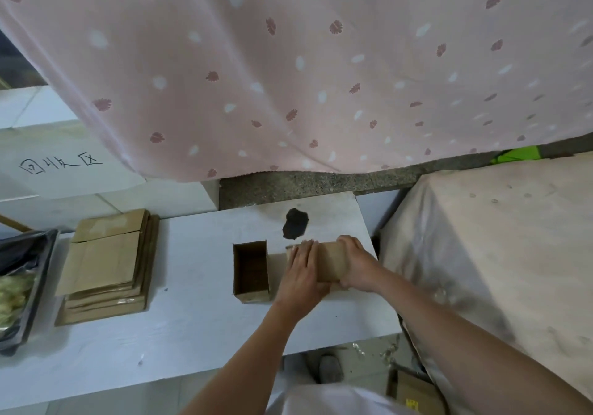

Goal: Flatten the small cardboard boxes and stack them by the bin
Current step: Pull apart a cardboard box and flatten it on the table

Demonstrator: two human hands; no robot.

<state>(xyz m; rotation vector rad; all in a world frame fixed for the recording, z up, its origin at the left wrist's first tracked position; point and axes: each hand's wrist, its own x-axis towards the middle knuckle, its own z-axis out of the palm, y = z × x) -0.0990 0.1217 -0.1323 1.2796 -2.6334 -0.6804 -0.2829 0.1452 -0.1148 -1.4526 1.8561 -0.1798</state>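
I have the small box [330, 262] between both hands on the white table [199, 324], toward its right end. My left hand [303, 273] lies over its near-left side with fingers laid fairly straight across the cardboard, pressing; my right hand [354, 264] curls round its right end, a closed grip. Just left of it 1 open box [251, 270] stands upright, touching or nearly so. The flattened stack [106, 264] sits well apart at the left, beside the black-lined bin [29, 289]. If I press unevenly the box could skid into the open one, or crease crooked instead of folding along its seams.
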